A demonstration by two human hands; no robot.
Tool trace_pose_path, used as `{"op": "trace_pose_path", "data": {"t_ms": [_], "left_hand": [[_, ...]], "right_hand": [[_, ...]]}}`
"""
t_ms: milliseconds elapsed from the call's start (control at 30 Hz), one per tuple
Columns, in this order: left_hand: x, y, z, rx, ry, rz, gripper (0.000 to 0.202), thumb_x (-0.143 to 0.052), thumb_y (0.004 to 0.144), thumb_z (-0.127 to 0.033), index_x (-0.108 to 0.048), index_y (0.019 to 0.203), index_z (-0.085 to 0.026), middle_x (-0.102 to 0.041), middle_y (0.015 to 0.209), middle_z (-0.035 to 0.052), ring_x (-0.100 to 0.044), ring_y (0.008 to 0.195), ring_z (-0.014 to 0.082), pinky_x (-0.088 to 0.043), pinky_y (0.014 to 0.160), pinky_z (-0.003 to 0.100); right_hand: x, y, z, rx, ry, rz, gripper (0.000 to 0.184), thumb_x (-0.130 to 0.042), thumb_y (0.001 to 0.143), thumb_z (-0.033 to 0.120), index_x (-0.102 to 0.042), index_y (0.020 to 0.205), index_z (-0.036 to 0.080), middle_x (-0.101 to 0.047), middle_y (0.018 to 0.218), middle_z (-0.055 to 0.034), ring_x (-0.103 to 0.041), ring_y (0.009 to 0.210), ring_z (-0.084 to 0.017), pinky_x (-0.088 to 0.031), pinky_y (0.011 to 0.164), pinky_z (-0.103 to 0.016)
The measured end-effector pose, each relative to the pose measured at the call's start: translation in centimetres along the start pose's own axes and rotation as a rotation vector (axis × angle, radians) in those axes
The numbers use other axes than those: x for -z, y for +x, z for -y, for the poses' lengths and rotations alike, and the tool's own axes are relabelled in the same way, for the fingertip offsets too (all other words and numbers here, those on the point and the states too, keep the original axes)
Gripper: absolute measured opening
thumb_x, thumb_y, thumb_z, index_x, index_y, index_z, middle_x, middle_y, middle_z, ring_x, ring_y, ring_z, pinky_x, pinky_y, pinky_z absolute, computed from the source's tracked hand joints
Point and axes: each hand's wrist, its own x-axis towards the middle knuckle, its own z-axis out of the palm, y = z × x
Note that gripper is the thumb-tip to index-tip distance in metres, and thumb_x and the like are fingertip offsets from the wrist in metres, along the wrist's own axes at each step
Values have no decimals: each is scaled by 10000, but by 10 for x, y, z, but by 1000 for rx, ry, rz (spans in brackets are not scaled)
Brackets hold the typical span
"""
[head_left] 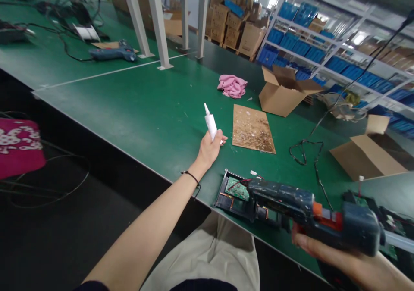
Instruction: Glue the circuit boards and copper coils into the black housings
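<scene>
My left hand (208, 149) is wrapped round a white tube with a tapered nozzle (211, 125), which points up and away over the green table. In my right hand (326, 248) is a dark blue hot glue gun (284, 200) with orange-red parts and a glue stick (399, 240) at its rear. The gun's nozzle points left, above a black housing (241, 211) at the table's front edge. Inside that housing lies a green circuit board (237, 189) with thin red and black wires; the gun hides part of it.
A stained cardboard sheet (254, 129) lies beyond my left hand, with a pink cloth (232, 86) farther back. Open cartons (283, 97) stand at the right. A black cable (318, 170) snakes across the table. Another glue gun (113, 53) rests far left, near metal posts (158, 28).
</scene>
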Motion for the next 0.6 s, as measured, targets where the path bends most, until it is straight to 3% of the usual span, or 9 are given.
{"op": "trace_pose_path", "data": {"t_ms": [167,300,433,533,600], "left_hand": [[0,-1,-2,-9,-2,2,317,-451,881,-424,-569,903,-130,-693,819,91,-624,676,126,-490,621,237],[-2,-1,-1,-9,-7,2,315,-450,882,-424,-565,905,-132,-691,821,89,-622,676,123,-492,617,232],[-1,-3,-1,-10,-24,-2,306,-447,882,-419,-557,889,-134,-685,808,81,-618,671,120,-496,614,231],[3,-6,-20,-17,-38,-1,281,-471,872,-402,-555,840,-135,-656,704,48,-580,581,100,-473,547,211],[5,-12,-53,-35,-12,25,284,-488,863,-404,-559,791,-139,-606,602,14,-523,487,80,-413,453,192]], "right_hand": [[-16,2,3,8,-72,-88,405,-627,699,565,-753,915,247,-730,926,-13,-677,836,-259,-574,736,-277],[-18,13,-7,70,-87,-19,274,-710,653,491,-755,817,277,-737,814,-1,-685,774,-256,-572,744,-283],[-18,19,-15,40,-115,66,331,-676,680,538,-747,880,284,-732,896,-8,-671,860,-296,-558,810,-365],[-20,17,-13,61,-132,63,428,-602,722,594,-732,942,251,-711,992,-43,-639,948,-317,-506,897,-440],[-20,14,-9,98,-154,19,457,-598,730,587,-713,995,232,-693,1041,-63,-618,993,-319,-465,941,-471]]}}
